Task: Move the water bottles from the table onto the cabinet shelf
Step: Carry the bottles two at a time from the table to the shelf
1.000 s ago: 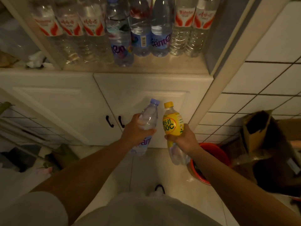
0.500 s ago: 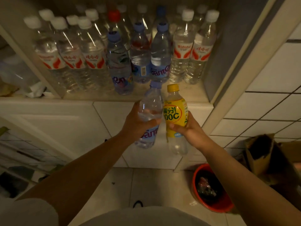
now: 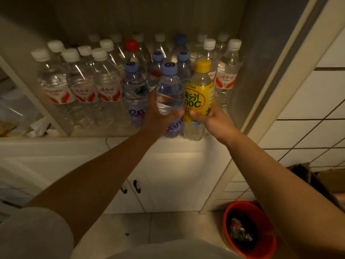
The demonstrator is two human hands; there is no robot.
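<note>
Item one: I am seeing the left hand (image 3: 160, 116) keeping its grip clamped round a clear water bottle (image 3: 169, 98) with a pale blue cap, fingers curling around the middle above the printed label. The bottle is standing upright at the front edge of the cabinet shelf (image 3: 97, 132); I cannot tell whether its base is touching.

Item two: the right hand (image 3: 211, 118) is clamping its grip on a yellow-labelled bottle (image 3: 198, 98) with a yellow cap, thumb pressing across the label's lower part. This bottle is sitting just beside the first, the two touching or nearly so, its clear lower half hanging at the shelf's front lip.

Item three: behind them, rows of bottles are filling the shelf: white-capped ones with red and white labels (image 3: 108, 85) to the left and right, blue-capped ones (image 3: 134, 90) in the middle, one red-capped (image 3: 131, 46) further back.

Item four: below, white cabinet doors (image 3: 168, 174) with dark handles are showing closed. A red bucket (image 3: 248, 228) is standing on the tiled floor at lower right.
</note>
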